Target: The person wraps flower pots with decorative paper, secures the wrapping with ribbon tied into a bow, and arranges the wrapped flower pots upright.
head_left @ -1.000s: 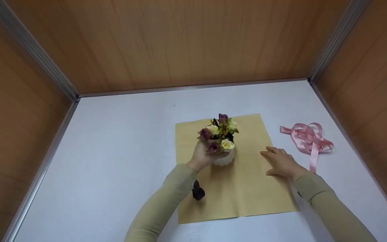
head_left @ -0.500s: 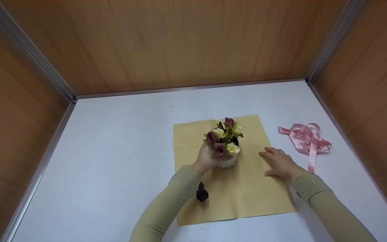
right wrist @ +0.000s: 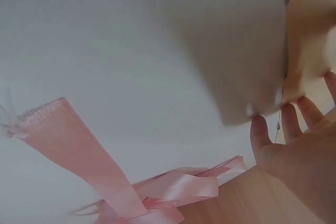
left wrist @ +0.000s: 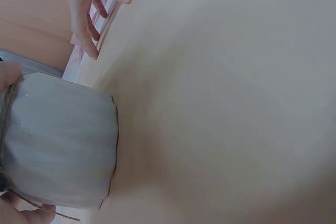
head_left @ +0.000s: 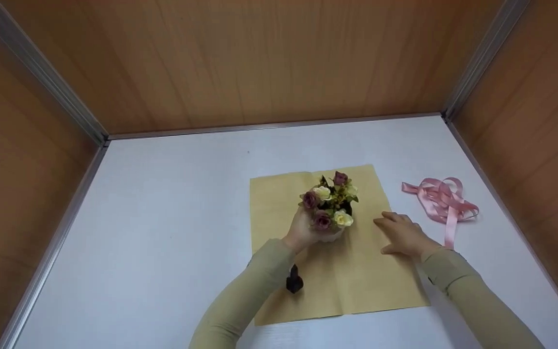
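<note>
My left hand (head_left: 300, 233) holds a small white pot (left wrist: 63, 142) by its upper part, with twine (left wrist: 6, 124) tied around it. Purple and cream flowers (head_left: 331, 201) fill the pot and hide most of it in the head view. Beneath it lies a brown paper sheet (head_left: 376, 276); whether the pot's base touches the sheet I cannot tell. My right hand (head_left: 405, 236), fingers spread, rests its fingertips on the sheet's right part. In the right wrist view, the fingers (right wrist: 291, 121) touch the paper near its edge.
A loose heap of pink ribbon (head_left: 441, 198) lies right of the paper on the white table (head_left: 177, 203). Wooden panels (head_left: 279, 63) wall off the back and both sides. A small dark object (head_left: 294, 282) shows beside the left sleeve, over the paper.
My left hand has shifted the flower pot to the right and slightly nearer, towards the paper's middle. The dark object moved along with that arm. The right hand stays in place.
</note>
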`<state>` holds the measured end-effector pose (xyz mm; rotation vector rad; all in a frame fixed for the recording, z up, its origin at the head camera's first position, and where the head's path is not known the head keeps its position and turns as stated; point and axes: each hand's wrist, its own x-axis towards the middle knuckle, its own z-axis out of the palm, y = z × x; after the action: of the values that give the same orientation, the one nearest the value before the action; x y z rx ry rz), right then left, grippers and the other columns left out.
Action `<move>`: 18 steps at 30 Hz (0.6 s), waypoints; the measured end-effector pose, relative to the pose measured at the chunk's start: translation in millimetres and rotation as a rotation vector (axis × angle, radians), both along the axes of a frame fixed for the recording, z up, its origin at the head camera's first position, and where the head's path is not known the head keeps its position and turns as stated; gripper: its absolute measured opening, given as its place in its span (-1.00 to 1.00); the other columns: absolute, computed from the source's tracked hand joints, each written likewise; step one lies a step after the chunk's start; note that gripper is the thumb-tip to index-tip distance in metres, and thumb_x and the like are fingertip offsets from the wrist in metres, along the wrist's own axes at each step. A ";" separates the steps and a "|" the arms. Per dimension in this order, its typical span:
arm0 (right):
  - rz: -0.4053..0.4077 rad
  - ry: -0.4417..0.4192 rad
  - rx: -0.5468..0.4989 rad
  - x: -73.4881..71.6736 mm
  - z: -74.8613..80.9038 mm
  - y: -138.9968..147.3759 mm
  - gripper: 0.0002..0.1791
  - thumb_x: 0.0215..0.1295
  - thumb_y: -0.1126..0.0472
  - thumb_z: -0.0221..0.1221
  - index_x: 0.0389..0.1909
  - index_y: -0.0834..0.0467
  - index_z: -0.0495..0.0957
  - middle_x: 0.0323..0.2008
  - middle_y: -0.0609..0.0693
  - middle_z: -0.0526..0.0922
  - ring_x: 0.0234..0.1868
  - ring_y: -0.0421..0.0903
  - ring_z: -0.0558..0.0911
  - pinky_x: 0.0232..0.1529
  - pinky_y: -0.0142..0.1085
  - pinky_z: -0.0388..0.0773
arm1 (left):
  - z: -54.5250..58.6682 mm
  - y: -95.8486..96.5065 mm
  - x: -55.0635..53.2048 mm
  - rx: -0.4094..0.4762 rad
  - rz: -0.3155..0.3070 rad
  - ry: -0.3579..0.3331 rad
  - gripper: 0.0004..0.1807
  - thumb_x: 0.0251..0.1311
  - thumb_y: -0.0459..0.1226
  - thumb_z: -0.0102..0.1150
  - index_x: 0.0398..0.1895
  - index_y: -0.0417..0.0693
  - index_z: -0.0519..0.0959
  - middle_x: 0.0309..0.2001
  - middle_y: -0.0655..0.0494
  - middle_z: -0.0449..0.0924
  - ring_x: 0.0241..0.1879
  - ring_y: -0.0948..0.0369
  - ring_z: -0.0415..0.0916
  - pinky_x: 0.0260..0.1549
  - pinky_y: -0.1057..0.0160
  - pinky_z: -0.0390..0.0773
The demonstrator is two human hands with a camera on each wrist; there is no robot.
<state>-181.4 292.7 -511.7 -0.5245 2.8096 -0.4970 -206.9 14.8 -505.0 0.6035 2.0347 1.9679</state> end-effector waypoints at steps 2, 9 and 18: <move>-0.001 -0.003 -0.003 0.7 1.0 0.2 -0.16 -0.05 0.11 0.43 0.27 0.28 0.32 0.31 0.39 0.20 0.23 0.47 0.22 0.01 0.37 0.27 | 0.1 -0.3 0.5 0.003 -0.007 0.005 -0.10 -0.03 -0.41 0.29 0.38 -0.33 0.03 0.32 -0.23 0.20 0.31 -0.02 0.20 0.29 0.18 0.24; -0.021 -0.030 -0.019 1.5 -0.3 0.5 -0.16 -0.02 0.13 0.42 0.29 0.28 0.29 0.34 0.38 0.17 0.27 0.46 0.17 0.06 0.38 0.22 | 3.3 -9.2 2.0 -0.175 0.042 0.073 -0.05 -0.06 -0.37 0.40 0.40 -0.17 0.07 0.32 -0.10 0.25 0.32 0.07 0.23 0.32 0.15 0.20; -0.013 -0.010 -0.019 1.9 -1.0 1.5 -0.17 -0.03 0.13 0.42 0.29 0.27 0.30 0.33 0.38 0.18 0.25 0.45 0.20 0.04 0.37 0.23 | -11.5 -26.0 6.4 -0.292 0.074 0.077 -0.03 0.12 -0.25 0.30 0.47 -0.07 -0.11 0.40 -0.13 0.11 0.39 -0.01 0.10 0.35 0.01 0.13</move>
<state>-179.6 294.1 -512.7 -0.5057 2.8029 -0.5287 -200.5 -11.2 -516.4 0.5516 2.3640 1.6600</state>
